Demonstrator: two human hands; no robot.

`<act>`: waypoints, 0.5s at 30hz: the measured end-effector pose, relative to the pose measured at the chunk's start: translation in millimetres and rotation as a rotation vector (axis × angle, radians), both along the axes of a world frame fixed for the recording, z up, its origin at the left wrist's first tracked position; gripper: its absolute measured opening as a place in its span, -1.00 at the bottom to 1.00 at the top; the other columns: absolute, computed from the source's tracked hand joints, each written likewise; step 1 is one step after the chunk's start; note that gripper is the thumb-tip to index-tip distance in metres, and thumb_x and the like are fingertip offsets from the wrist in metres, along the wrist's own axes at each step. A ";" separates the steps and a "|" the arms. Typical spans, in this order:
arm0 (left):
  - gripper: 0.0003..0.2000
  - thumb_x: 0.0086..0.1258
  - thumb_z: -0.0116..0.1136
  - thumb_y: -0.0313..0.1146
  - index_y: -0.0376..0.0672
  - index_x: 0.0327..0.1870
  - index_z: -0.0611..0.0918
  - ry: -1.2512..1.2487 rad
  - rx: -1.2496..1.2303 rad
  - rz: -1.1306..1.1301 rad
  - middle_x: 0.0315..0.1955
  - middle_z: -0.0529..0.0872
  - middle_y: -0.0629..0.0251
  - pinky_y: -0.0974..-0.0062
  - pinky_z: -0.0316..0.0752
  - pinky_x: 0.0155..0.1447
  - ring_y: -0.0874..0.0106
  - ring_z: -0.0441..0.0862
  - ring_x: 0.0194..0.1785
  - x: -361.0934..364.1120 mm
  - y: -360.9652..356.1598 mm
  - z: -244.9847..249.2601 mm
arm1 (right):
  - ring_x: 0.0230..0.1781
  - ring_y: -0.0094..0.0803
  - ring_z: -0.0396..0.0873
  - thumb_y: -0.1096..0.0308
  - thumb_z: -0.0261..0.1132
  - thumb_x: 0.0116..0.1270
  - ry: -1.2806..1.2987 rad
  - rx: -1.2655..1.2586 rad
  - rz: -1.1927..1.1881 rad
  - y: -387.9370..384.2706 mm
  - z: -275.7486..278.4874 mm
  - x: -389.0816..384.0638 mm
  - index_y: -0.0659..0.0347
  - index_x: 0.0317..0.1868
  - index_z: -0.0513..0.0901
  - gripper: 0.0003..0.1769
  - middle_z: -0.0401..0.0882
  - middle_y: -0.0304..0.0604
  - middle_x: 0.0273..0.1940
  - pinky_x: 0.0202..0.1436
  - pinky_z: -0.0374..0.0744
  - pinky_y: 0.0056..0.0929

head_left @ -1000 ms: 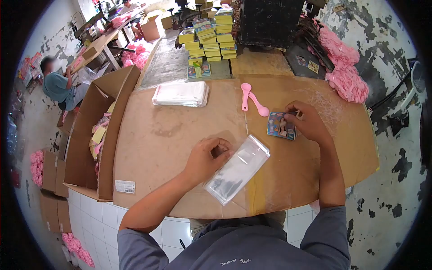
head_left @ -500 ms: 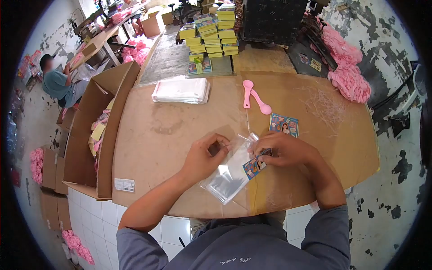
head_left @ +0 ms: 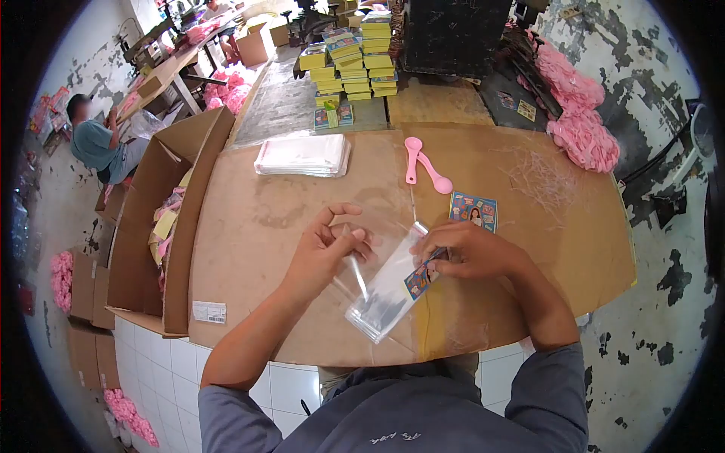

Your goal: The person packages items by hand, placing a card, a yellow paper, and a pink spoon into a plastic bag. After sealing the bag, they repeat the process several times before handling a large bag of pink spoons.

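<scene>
A small stack of clear plastic bags [head_left: 387, 302] lies slanted on the cardboard-covered table in front of me. My left hand [head_left: 325, 245] is up and left of it, fingers pinched on one clear bag [head_left: 353, 275], which is partly peeled from the others and blurred. Over the stack's right edge, my right hand [head_left: 476, 253] grips a blue printed card [head_left: 417, 282]; its fingers hide part of the card. Just beyond that hand lie more printed cards [head_left: 474, 210]. Two pink measuring spoons, one upright [head_left: 411, 157] and one slanted [head_left: 438, 180], rest farther back.
A thicker stack of clear bags [head_left: 302, 155] lies at the back left. Yellow-edged card bundles [head_left: 351, 64] are piled behind. An open cardboard box [head_left: 177, 279] stands on the left, pink bundles [head_left: 581, 136] at right. A seated person [head_left: 98, 143] is at far left.
My left hand has moved left and slightly up, drawing a clear bag away from the stack. My right hand stays almost in place with the card.
</scene>
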State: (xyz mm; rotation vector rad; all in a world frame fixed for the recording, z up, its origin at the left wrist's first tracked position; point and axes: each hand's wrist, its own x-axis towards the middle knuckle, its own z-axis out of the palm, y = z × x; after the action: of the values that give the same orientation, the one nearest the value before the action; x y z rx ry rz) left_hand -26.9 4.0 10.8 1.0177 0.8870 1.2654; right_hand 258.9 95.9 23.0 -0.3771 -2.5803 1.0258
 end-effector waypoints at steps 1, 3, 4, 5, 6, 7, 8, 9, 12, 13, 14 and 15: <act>-0.63 0.55 0.19 -0.49 -0.26 0.29 0.39 0.020 -0.013 -0.024 -0.19 0.82 0.09 0.50 0.64 -0.08 0.46 0.78 -0.23 1.1 -1.2 1.4 | -0.06 -0.22 0.72 0.48 0.37 0.27 0.033 -0.048 -0.012 -0.4 1.4 -0.8 0.24 0.02 0.73 -0.70 0.76 -0.07 -0.08 0.11 0.62 -0.27; -0.57 0.53 0.23 -0.49 -0.27 0.34 0.38 0.044 0.018 -0.021 -0.19 0.83 0.10 0.51 0.64 -0.08 0.48 0.77 -0.23 7.0 -2.4 0.3 | -0.06 -0.35 0.72 0.48 0.37 0.32 0.059 -0.148 -0.175 -0.9 6.9 -0.1 0.25 0.01 0.73 -0.75 0.76 -0.11 -0.08 0.07 0.63 -0.35; -0.54 0.53 0.25 -0.49 -0.27 0.36 0.37 0.055 0.032 -0.020 -0.20 0.83 0.11 0.52 0.63 -0.08 0.48 0.77 -0.23 9.3 -3.2 -0.3 | -0.07 -0.42 0.71 0.49 0.37 0.34 0.071 -0.198 -0.258 -1.1 8.3 0.5 0.26 0.00 0.73 -0.77 0.76 -0.12 -0.08 0.05 0.63 -0.40; -0.52 0.50 0.27 -0.51 -0.26 0.37 0.37 0.079 0.029 -0.024 -0.21 0.84 0.11 0.51 0.65 -0.08 0.46 0.78 -0.22 10.0 -4.0 0.1 | -0.06 -0.45 0.70 0.48 0.38 0.35 0.134 -0.248 -0.354 -2.0 7.7 -1.0 0.26 0.00 0.72 -0.78 0.76 -0.15 -0.08 0.05 0.63 -0.41; -0.50 0.48 0.30 -0.53 -0.25 0.37 0.37 0.103 0.026 -0.028 -0.23 0.84 0.11 0.49 0.66 -0.08 0.44 0.79 -0.22 10.8 -5.1 1.3 | -0.05 -0.49 0.69 0.48 0.38 0.37 0.197 -0.296 -0.450 -4.0 6.5 -4.2 0.26 0.00 0.72 -0.78 0.75 -0.17 -0.08 0.05 0.62 -0.43; -0.47 0.45 0.32 -0.56 -0.25 0.38 0.38 0.127 0.022 -0.032 -0.25 0.84 0.11 0.48 0.68 -0.08 0.42 0.80 -0.21 11.6 -6.3 1.7 | -0.05 -0.53 0.67 0.47 0.39 0.38 0.260 -0.346 -0.546 -6.0 5.7 -7.7 0.26 0.00 0.72 -0.79 0.75 -0.19 -0.09 0.06 0.62 -0.45; -0.46 0.45 0.32 -0.55 -0.25 0.40 0.36 0.130 0.017 -0.032 -0.24 0.85 0.11 0.48 0.68 -0.07 0.42 0.80 -0.21 13.9 -7.3 1.1 | -0.05 -0.53 0.67 0.48 0.38 0.38 0.342 -0.411 -0.535 -7.4 6.3 -11.8 0.27 0.01 0.72 -0.79 0.74 -0.22 -0.08 0.07 0.62 -0.46; -0.44 0.45 0.32 -0.55 -0.25 0.42 0.35 0.134 0.012 -0.030 -0.24 0.85 0.11 0.48 0.68 -0.06 0.42 0.80 -0.22 17.6 -8.7 0.1 | -0.06 -0.52 0.66 0.50 0.37 0.39 0.425 -0.476 -0.522 -8.9 7.6 -16.1 0.28 0.02 0.72 -0.78 0.72 -0.25 -0.08 0.08 0.61 -0.46; -0.36 0.45 0.32 -0.56 -0.25 0.50 0.29 0.176 -0.018 -0.050 -0.22 0.85 0.10 0.50 0.66 -0.05 0.46 0.79 -0.20 23.7 -11.8 0.9 | -0.07 -0.54 0.66 0.51 0.37 0.39 0.413 -0.487 -0.493 -12.6 5.8 -16.1 0.28 0.06 0.71 -0.75 0.72 -0.26 -0.09 0.07 0.61 -0.46; -0.33 0.45 0.32 -0.57 -0.25 0.53 0.26 0.194 -0.030 -0.061 -0.22 0.85 0.09 0.52 0.65 -0.05 0.47 0.79 -0.18 24.6 -12.8 2.1 | -0.08 -0.55 0.66 0.51 0.38 0.39 0.365 -0.460 -0.485 -13.3 4.9 -14.6 0.27 0.08 0.70 -0.74 0.72 -0.25 -0.10 0.06 0.61 -0.46; -0.31 0.45 0.31 -0.57 -0.24 0.55 0.24 0.230 -0.033 -0.081 -0.21 0.85 0.10 0.54 0.64 -0.04 0.50 0.78 -0.18 24.8 -13.6 3.9 | -0.08 -0.52 0.67 0.50 0.39 0.38 0.319 -0.324 -0.442 -12.9 4.2 -13.4 0.26 0.09 0.70 -0.72 0.72 -0.22 -0.09 0.03 0.61 -0.46; -0.28 0.45 0.31 -0.58 -0.23 0.57 0.21 0.266 -0.035 -0.101 -0.21 0.85 0.11 0.55 0.62 -0.04 0.53 0.76 -0.17 24.9 -14.3 5.9 | -0.08 -0.50 0.68 0.49 0.40 0.37 0.271 -0.188 -0.397 -12.3 3.5 -12.5 0.24 0.11 0.70 -0.70 0.72 -0.18 -0.09 0.01 0.61 -0.46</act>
State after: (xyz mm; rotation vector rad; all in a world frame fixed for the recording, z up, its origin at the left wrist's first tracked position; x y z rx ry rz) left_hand -2.1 -10.3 16.7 1.2060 1.0423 1.0416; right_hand 246.4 83.6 26.5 -0.7106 -2.0666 1.0859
